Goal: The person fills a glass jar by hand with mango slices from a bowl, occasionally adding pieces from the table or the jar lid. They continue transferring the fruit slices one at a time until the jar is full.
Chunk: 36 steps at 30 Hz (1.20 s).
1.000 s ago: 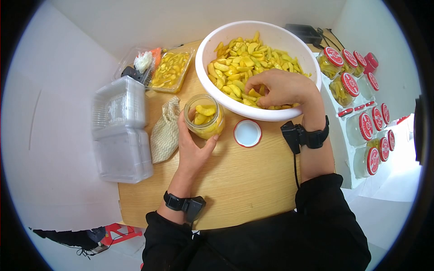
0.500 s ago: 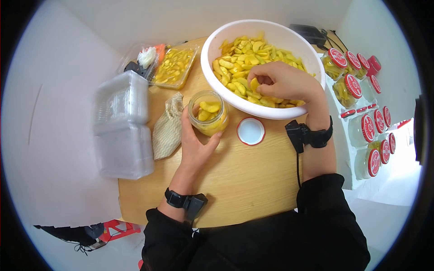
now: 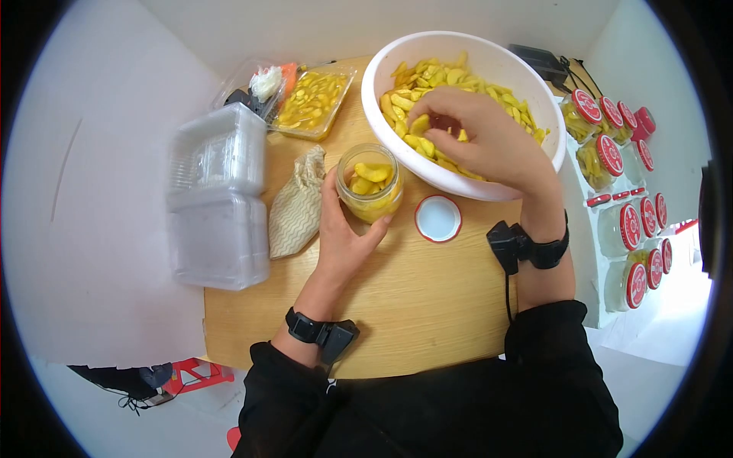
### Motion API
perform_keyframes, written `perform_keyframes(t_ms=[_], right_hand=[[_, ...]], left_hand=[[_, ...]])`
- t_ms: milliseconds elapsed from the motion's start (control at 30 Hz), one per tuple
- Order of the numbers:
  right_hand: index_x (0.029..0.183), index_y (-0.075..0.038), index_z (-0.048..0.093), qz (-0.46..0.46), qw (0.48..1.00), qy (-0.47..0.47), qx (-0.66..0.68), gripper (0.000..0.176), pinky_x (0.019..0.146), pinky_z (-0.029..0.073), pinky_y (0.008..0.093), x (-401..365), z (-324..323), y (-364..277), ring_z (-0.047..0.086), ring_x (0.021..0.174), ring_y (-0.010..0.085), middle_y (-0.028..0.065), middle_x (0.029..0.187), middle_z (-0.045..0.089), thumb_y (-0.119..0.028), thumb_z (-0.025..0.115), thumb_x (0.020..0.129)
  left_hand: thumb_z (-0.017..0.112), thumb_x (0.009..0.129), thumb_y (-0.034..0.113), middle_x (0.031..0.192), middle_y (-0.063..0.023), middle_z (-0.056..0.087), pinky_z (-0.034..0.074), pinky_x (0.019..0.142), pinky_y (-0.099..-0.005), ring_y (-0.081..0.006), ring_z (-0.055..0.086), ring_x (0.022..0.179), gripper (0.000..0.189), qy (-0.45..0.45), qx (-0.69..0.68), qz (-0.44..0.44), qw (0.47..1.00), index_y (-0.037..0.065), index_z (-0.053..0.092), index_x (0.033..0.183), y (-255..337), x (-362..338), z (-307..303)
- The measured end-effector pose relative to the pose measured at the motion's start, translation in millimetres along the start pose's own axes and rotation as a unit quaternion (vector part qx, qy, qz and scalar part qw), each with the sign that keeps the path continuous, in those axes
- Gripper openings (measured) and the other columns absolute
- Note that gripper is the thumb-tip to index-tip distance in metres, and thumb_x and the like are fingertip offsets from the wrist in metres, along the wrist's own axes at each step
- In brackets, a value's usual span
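Note:
My left hand [image 3: 347, 243] is wrapped round the lower side of an open glass jar [image 3: 372, 206], which stands on the table with several yellow slices [image 3: 371, 179] inside. A large white basin [image 3: 489, 189] of yellow-green slices [image 3: 427, 74], which look like fruit, is at the back. Over its near left part, my right hand [image 3: 489, 137] pinches one yellow slice [image 3: 419, 124] between thumb and fingers. Right of the jar, a white jar lid [image 3: 438, 219] with a red rim lies inner side up.
Clear plastic boxes [image 3: 217, 237] and a patterned cloth pouch [image 3: 298, 210] are on the left. Behind them sits a tray of yellow slices in liquid [image 3: 313, 103]. Several red-lidded jars [image 3: 609, 156] line a white stand [image 3: 592, 259] at right. A black device [image 3: 538, 62] is behind the basin.
My right hand has shifted toward the basin's left side, nearer the jar, with the slice in its fingers. My left hand stays on the jar. The whole view has shifted slightly.

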State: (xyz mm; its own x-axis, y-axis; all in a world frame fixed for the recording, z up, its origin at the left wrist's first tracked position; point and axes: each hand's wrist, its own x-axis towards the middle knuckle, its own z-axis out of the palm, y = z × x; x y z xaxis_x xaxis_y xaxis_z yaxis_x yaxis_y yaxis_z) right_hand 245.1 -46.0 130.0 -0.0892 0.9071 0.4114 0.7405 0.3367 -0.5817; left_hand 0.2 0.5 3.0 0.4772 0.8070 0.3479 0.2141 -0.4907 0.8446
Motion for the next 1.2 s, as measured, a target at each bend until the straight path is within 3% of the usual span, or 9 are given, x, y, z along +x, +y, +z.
perform_keyframes(t_ms=[267,567,667,867,967,1200], right_hand=[[0.114,-0.003,0.067,-0.061,0.998,0.005,0.034,0.023,0.075,0.055,0.0361,11.4,44.3,-20.9,0.068,0.079,0.025,0.0122,0.094,0.069,-0.007,0.065,0.091],[0.115,-0.005,0.068,-0.056,0.995,-0.078,-0.018,0.024,0.087,0.05,0.0396,9.6,42.1,-24.4,0.06,0.096,0.0277,0.0091,0.092,0.069,-0.007,0.066,0.091],[0.116,-0.005,0.069,-0.083,0.996,-0.04,-0.007,0.025,0.083,0.051,0.0383,8.6,43.5,-19.5,0.064,0.091,0.0256,0.0077,0.093,0.07,-0.008,0.066,0.091],[0.116,-0.006,0.07,-0.024,0.998,0.06,0.001,0.024,0.075,0.052,0.0313,5.7,3.1,-17.2,0.068,0.082,0.0173,0.0067,0.092,0.072,-0.007,0.068,0.093],[0.116,-0.006,0.07,0.063,0.996,0.067,-0.021,0.023,0.075,0.051,0.0299,1.2,-19.8,-2.0,0.067,0.082,0.0161,0.0067,0.089,0.072,-0.007,0.068,0.093],[0.11,-0.003,0.07,0.132,0.989,-0.048,-0.056,0.02,0.074,0.053,0.0337,-3.0,-14.2,27.5,0.067,0.078,0.0211,0.0098,0.085,0.072,-0.012,0.069,0.092]], left_hand=[[0.086,0.079,0.015,0.142,-0.0204,0.049,0.042,0.112,-0.0418,-0.0319,0.052,0.133,0.095,-0.001,-0.016,0.007,1.0,0.0,0.029,0.153,2.2,1.0,-0.7],[0.085,0.079,0.014,0.142,-0.0192,0.048,0.042,0.113,-0.0415,-0.0309,0.051,0.134,0.095,-0.006,-0.049,-0.012,0.999,0.001,0.028,0.153,2.3,0.7,1.1],[0.085,0.079,0.015,0.143,-0.0195,0.048,0.041,0.113,-0.0417,-0.0312,0.051,0.134,0.095,-0.008,-0.047,-0.006,0.999,0.001,0.028,0.153,-0.6,1.3,1.3],[0.085,0.08,0.016,0.142,-0.0203,0.049,0.041,0.113,-0.0423,-0.0326,0.051,0.134,0.094,-0.006,-0.022,-0.006,1.0,0.0,0.028,0.153,-4.0,-0.4,0.3],[0.085,0.08,0.016,0.143,-0.0206,0.049,0.041,0.114,-0.0428,-0.0331,0.051,0.134,0.094,-0.007,-0.013,-0.007,1.0,0.0,0.028,0.153,-2.7,-0.6,-0.3],[0.085,0.08,0.017,0.144,-0.0218,0.048,0.04,0.115,-0.0435,-0.0338,0.049,0.136,0.096,-0.01,-0.034,-0.015,0.999,-0.001,0.026,0.154,1.5,0.6,0.2]])
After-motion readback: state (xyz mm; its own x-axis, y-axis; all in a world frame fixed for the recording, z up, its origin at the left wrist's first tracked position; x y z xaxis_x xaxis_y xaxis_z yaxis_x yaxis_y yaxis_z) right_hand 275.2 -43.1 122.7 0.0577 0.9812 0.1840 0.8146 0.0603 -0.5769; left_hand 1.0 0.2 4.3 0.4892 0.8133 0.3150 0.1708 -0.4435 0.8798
